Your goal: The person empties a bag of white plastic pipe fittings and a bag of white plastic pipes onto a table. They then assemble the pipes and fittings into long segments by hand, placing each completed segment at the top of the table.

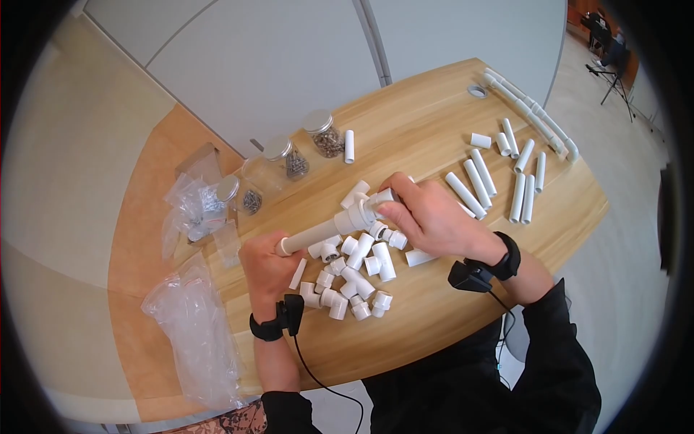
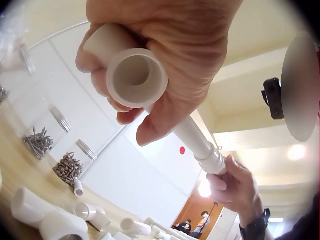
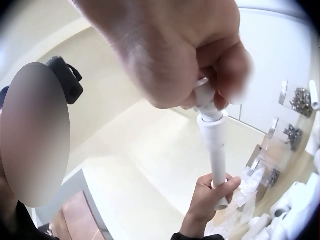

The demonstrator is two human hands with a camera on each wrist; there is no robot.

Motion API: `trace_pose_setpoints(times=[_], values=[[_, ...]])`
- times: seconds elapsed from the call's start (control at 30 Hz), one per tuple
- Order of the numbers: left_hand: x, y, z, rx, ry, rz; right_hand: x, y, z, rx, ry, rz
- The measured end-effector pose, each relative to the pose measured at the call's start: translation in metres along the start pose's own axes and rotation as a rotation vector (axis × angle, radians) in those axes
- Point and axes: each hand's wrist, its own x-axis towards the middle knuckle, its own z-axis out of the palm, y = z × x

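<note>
My left hand grips one end of a white PVC pipe, its fingers curled round a white fitting whose round opening faces the left wrist camera. At the pipe's other end is a wider white coupling. Beyond that, my right hand holds a white end fitting, partly hidden by the fingers and thumb. The assembly slants over a pile of loose white PVC fittings, mostly tees and elbows, on the wooden table.
Several short white pipes lie on the right, near a long joined pipe frame and a tape roll. Screw jars line the back edge. Plastic bags lie at the left. Wrist-camera cables hang below both arms.
</note>
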Motion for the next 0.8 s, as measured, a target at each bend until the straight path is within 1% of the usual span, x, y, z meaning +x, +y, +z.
trace_pose_setpoints(times=[0.07, 0.1, 0.23, 0.3, 0.33, 0.4, 0.47, 0.53, 0.6, 0.63, 0.7, 0.73, 0.8], values=[[0.000, -0.002, 0.001, 0.063, 0.056, 0.088, 0.001, -0.003, -0.002, -0.003, 0.013, 0.034], [0.000, -0.002, 0.001, 0.063, 0.056, 0.087, 0.002, -0.004, -0.003, -0.006, 0.025, 0.068], [0.000, -0.002, 0.000, 0.067, 0.056, 0.088, 0.005, 0.002, -0.005, 0.015, 0.029, 0.073], [0.000, -0.003, 0.001, 0.073, 0.059, 0.098, 0.006, 0.001, -0.008, 0.028, -0.067, 0.142], [0.000, -0.002, 0.002, 0.076, 0.061, 0.085, 0.005, 0.000, -0.007, 0.028, -0.068, 0.142], [0.001, -0.002, 0.002, 0.078, 0.061, 0.072, 0.004, -0.003, -0.003, 0.176, 0.024, 0.128], [0.001, -0.002, 0.002, 0.047, 0.034, 0.016, 0.004, -0.004, -0.003, 0.199, 0.014, 0.154], [0.000, -0.004, 0.002, 0.038, 0.023, 0.003, 0.005, -0.006, -0.005, 0.220, 0.003, 0.178], [0.000, -0.005, 0.001, 0.028, 0.017, -0.013, 0.005, -0.007, -0.007, 0.187, -0.011, 0.106], [0.000, -0.005, 0.001, 0.030, 0.006, 0.002, 0.005, -0.005, -0.005, 0.187, -0.013, 0.105], [0.000, -0.004, 0.001, 0.031, -0.003, 0.016, 0.004, 0.001, 0.002, 0.094, 0.122, -0.138], [0.000, -0.003, 0.001, 0.057, -0.013, 0.013, 0.003, 0.001, 0.003, 0.094, 0.121, -0.138], [-0.001, -0.002, 0.004, 0.083, -0.022, 0.009, 0.001, 0.001, 0.005, 0.065, 0.115, -0.230]])
